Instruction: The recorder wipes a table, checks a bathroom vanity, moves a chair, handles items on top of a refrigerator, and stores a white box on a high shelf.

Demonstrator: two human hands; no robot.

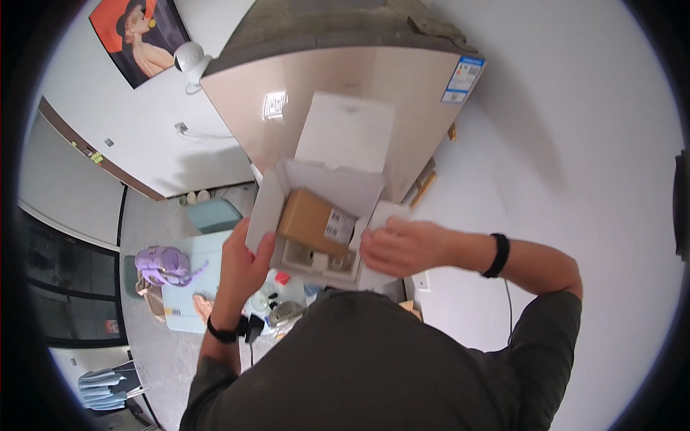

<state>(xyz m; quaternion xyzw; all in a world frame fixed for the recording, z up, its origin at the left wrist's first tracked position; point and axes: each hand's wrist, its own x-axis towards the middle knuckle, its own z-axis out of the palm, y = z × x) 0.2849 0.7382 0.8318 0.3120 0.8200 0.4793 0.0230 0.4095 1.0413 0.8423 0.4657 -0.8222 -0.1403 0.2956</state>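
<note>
An open white cardboard box (334, 180) is held in front of my chest, its lid (345, 132) raised at the far side. Inside lies a tilted brown cardboard carton (310, 218) bearing a white printed label. Below the carton, part of a pale insert with recesses (321, 263) shows; the rest is covered. My left hand (242, 264) grips the box's left side, thumb over the edge near the flap. At the right side, my right hand (401, 245) has its fingers curled around a white flap (385, 213); the fingertips are slightly blurred.
A glossy beige refrigerator (237, 102) stands just beyond the box, with a white camera (190, 58) at its top left corner. Below left, a pale blue table (202, 242) carries a purple backpack (161, 264) and small items. A white wall (566, 134) rises at right.
</note>
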